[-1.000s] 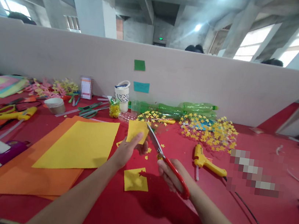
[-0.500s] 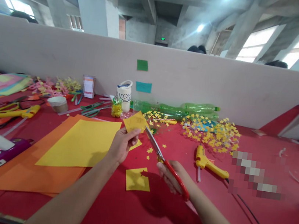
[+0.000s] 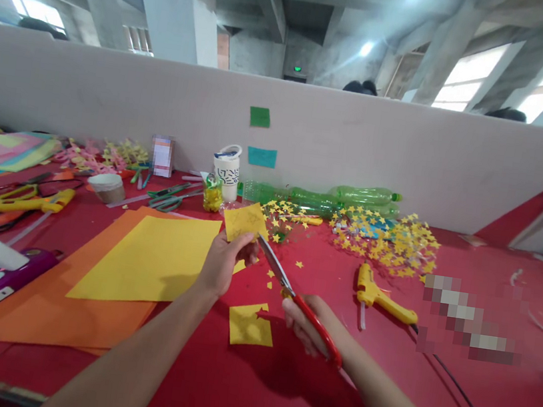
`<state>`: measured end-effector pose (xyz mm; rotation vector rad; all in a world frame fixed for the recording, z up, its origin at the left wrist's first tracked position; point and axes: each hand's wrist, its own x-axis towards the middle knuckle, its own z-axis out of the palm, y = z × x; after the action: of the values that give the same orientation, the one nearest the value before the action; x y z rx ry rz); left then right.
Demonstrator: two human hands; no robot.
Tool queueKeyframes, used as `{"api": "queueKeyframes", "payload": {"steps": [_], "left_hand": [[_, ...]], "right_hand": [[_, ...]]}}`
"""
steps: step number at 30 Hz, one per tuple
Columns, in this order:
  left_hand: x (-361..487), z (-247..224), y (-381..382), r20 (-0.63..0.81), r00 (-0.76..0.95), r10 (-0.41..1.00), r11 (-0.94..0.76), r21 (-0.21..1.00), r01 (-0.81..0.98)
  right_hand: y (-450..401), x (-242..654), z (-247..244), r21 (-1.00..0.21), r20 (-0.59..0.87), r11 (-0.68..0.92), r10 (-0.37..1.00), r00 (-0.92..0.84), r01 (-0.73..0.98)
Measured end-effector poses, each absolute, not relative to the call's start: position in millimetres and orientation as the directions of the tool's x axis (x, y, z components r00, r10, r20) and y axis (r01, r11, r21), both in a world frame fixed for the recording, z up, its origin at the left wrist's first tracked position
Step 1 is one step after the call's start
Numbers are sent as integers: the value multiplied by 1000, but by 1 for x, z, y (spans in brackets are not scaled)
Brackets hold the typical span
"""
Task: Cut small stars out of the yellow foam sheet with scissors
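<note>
The left hand (image 3: 220, 265) pinches a mostly whole yellow square (image 3: 243, 220); the right hand (image 3: 310, 329) grips scissors (image 3: 274, 260) at its edge. Cut stars (image 3: 404, 248) already cluster beyond.

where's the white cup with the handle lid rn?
Head view: the white cup stands left of centre at the foot of the pale partition, just right of the small yellow-green bottle.

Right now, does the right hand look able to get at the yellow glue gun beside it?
Probably yes: the right hand grips the scissors, but only bare tabletop separates it from the glue gun.
</note>
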<state>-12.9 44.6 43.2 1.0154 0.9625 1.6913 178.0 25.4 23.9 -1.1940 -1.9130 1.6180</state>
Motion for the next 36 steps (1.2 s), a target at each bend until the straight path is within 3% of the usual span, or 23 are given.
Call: {"api": "queueKeyframes", "payload": {"steps": [36], "left_hand": [[-21,40,48,229,-114,967,-254,910,-327]], "right_hand": [[28,181,25,-941,-244,-37,764,-597,337]]}}
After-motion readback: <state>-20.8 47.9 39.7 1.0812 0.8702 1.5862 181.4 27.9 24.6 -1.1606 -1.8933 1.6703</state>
